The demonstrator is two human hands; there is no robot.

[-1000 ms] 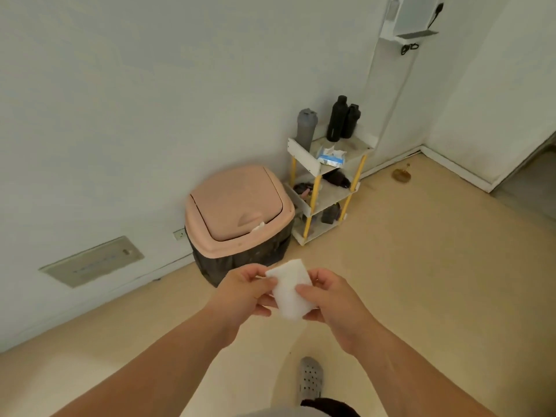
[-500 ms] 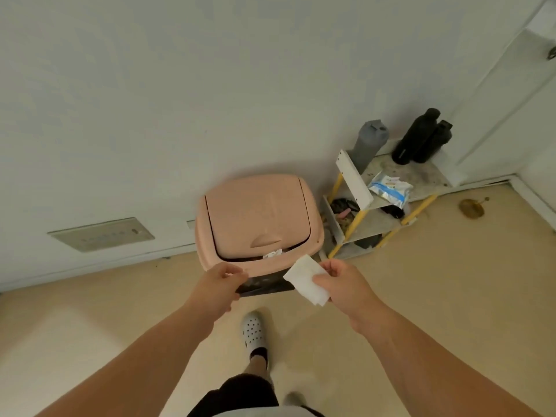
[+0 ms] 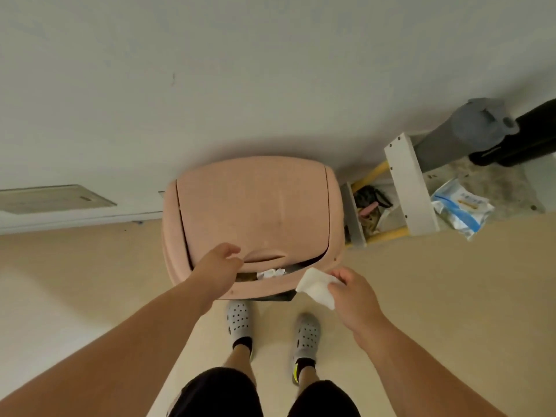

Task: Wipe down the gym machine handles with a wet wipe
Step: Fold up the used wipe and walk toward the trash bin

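The wipe hangs pinched in the fingertips of the right hand. To its left, the left hand grips the front edge of the bin lid. The open gap lies between the 2 hands, just ahead of the wipe.

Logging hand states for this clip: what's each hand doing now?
Left hand: grips the pink bin lid by its front edge.
Right hand: pinches a white wet wipe.

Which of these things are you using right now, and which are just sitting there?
For the job: wet wipe, right hand pinching it, left hand at the pink bin.
Just lying about: wipe packet, grey bottle, black bottle, small shelf.
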